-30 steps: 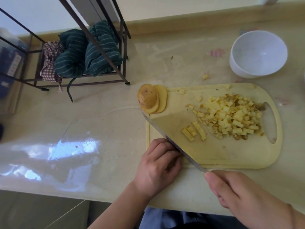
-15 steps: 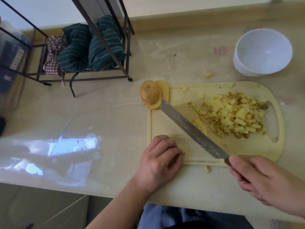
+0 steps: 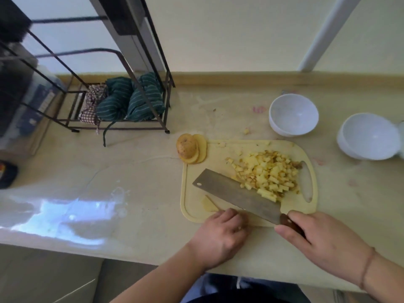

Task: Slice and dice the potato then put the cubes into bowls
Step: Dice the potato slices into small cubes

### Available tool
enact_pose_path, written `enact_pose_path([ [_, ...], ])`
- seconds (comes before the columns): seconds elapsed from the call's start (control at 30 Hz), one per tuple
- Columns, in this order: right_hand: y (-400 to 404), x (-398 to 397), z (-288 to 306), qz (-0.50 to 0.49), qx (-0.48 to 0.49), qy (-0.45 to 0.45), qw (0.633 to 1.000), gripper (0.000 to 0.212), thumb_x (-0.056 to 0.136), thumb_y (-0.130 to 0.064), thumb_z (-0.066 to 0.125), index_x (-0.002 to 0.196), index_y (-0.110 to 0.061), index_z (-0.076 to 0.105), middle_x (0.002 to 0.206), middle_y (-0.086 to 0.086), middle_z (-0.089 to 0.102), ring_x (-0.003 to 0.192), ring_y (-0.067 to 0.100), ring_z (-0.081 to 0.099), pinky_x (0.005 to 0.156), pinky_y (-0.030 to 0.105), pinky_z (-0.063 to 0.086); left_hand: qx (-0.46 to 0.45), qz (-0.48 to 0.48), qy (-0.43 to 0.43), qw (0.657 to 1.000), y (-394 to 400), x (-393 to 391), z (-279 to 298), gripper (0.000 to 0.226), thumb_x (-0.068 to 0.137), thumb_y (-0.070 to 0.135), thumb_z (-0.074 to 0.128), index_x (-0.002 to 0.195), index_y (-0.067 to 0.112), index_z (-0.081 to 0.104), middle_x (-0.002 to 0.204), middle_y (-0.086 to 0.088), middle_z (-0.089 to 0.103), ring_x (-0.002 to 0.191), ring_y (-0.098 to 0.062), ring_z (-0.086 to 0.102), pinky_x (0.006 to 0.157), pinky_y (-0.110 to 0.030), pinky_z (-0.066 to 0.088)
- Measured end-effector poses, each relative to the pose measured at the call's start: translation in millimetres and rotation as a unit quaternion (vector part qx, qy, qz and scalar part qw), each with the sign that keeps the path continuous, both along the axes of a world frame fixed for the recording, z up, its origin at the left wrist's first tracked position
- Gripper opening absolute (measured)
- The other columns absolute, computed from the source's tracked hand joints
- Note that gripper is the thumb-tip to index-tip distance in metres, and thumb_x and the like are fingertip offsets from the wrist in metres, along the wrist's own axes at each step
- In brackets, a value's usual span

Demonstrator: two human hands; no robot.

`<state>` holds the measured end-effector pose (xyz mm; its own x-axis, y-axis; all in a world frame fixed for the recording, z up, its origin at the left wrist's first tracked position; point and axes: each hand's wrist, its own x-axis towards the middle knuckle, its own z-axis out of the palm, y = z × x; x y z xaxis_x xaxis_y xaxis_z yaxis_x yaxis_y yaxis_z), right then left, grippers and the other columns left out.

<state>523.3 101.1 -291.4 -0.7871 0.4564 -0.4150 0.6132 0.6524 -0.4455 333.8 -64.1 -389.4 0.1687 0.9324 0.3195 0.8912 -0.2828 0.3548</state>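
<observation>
**Cleaver against the pile, slices waiting at the board's corner**

The right hand [image 3: 323, 239] was wrapped around the dark handle of the cleaver [image 3: 238, 194], whose broad blade lay tilted across the cutting board [image 3: 192, 206] with its far edge touching the pile of potato cubes [image 3: 267, 173] on the board's 3 o'clock half. The left hand [image 3: 220, 235] rested at the board's 6 o'clock edge with its fingers curled under; whether they pinched anything could not be told. A thin potato slice [image 3: 208, 203] lay just beyond those knuckles. The uncut potato end with its slices [image 3: 190, 148] leaned at the board's 11 o'clock corner, half off onto the counter [image 3: 131, 171]. Two white bowls, the nearer bowl [image 3: 293, 114] and the farther bowl [image 3: 369, 136], stood off the board toward 1 and 2 o'clock, and both appeared to hold nothing.

The risks, as I judged them: a push with the blade could have sent cubes through the handle slot or over the 3 o'clock edge, since the pile reached almost to both. The left knuckles sat near the blade's heel, so a quick draw back might have nicked them. The leaning slices could have slid off onto the counter.

Hidden: the left fingertips, the blade's cutting edge beneath the pile, and the farther bowl's right side, cut off by the frame. A stray cube [image 3: 247, 130] lay on the counter near 12 o'clock.
</observation>
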Motion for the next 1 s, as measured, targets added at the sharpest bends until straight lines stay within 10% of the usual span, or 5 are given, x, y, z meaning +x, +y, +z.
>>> enact_pose_path([
  [0.4, 14.9, 15.4, 2.4, 0.054, 0.000, 0.026, 0.998, 0.065, 0.078, -0.084, 0.006, 0.070, -0.029, 0.040, 0.064, -0.006, 0.053, 0.059, 0.010, 0.053, 0.059, 0.031, 0.046, -0.060, -0.011, 0.049, 0.997, 6.9, 6.9, 19.1, 0.010, 0.098, 0.009, 0.057, 0.089, 0.009, 0.061, 0.091, -0.009, 0.062, 0.079, -0.025, 0.058, 0.059, -0.038, 0.053],
  [0.67, 46.2, 20.0, 13.4, 0.083, -0.003, 0.022, 0.996, 0.051, 0.090, -0.071, 0.024, 0.070, -0.028, 0.041, 0.064, -0.006, 0.052, 0.060, 0.010, 0.052, 0.063, 0.033, 0.047, -0.092, 0.140, -0.032, 0.985, 16.1, 25.1, 38.8, 0.013, 0.084, 0.007, 0.058, 0.084, 0.010, 0.071, 0.089, -0.005, 0.068, 0.080, -0.019, 0.060, 0.064, -0.033, 0.057],
  [0.87, 59.9, 18.1, 15.1, 0.151, 0.041, 0.002, 0.988, 0.045, 0.093, -0.071, 0.022, 0.077, -0.032, 0.039, 0.075, -0.010, 0.054, 0.069, 0.012, 0.054, 0.065, 0.031, 0.047, 0.110, 0.299, -0.171, 0.932, 20.2, 54.9, 83.3, 0.005, 0.085, 0.008, 0.069, 0.084, 0.007, 0.074, 0.093, 0.001, 0.070, 0.089, -0.002, 0.064, 0.079, -0.013, 0.052],
  [1.0, 61.2, 11.0, 10.6, 0.202, 0.093, -0.021, 0.975, 0.053, 0.093, -0.071, 0.020, 0.098, -0.027, 0.049, 0.096, -0.002, 0.065, 0.085, 0.019, 0.063, 0.067, 0.033, 0.045, 0.038, 0.301, -0.191, 0.933, 66.7, 49.8, 89.4, 0.013, 0.077, -0.005, 0.071, 0.084, 0.006, 0.074, 0.090, -0.001, 0.069, 0.080, -0.004, 0.062, 0.071, -0.018, 0.053],
])
